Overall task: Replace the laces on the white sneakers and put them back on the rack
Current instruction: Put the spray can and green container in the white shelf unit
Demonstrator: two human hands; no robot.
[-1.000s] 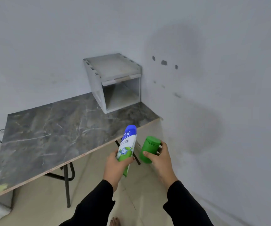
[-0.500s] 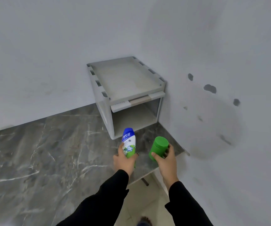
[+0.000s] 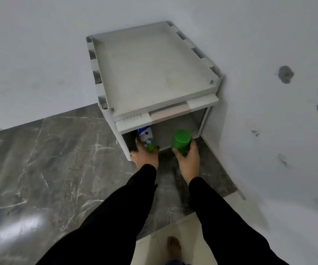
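Now the left hand (image 3: 144,157) grips the spray bottle (image 3: 145,137), the right hand (image 3: 188,159) the green jar (image 3: 181,141), at the open mouth of the rack (image 3: 154,73), no sneakers in sight: best stood upright, well back.

Pale grey rack (image 3: 150,69) upright on marble tabletop (image 3: 49,169), far corner, front open.

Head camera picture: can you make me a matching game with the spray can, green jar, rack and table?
Things:
1. spray can
2. green jar
3. rack
4. table

Place or colour:
A. dark marble top
B. in the right hand
C. in the left hand
D. pale grey, open front

Pairs: 1-C, 2-B, 3-D, 4-A
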